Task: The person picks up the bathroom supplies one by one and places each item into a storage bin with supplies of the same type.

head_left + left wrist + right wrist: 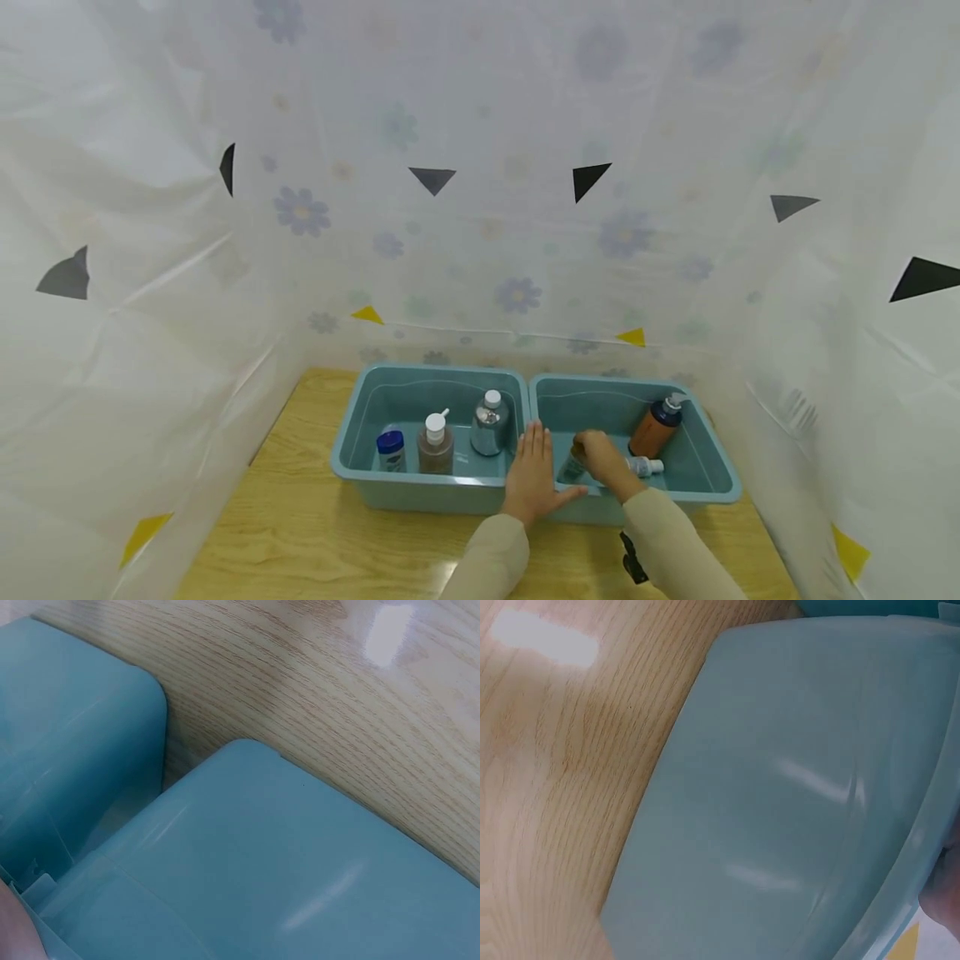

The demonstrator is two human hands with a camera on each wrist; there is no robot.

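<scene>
In the head view my left hand (531,482) lies with its fingers straight over the meeting rims of two blue-green bins, thumb spread to the right. My right hand (604,460) reaches into the right bin (600,385), fingers curled round the top of a small greenish bottle (572,468), whose upper part they hide. Beside that hand a small white bottle (647,467) lies on its side. An orange-brown pump bottle (654,430) with a dark collar leans at the bin's right end. Both wrist views show mostly the bins' outer walls (247,847).
The left bin (435,492) holds a blue-capped jar (391,450), a white-topped pump bottle (435,450) and a silvery bottle (490,427) with a white cap. Both bins stand on a wood-grain table (315,533). Flower-patterned sheeting (480,250) hangs behind and at the sides.
</scene>
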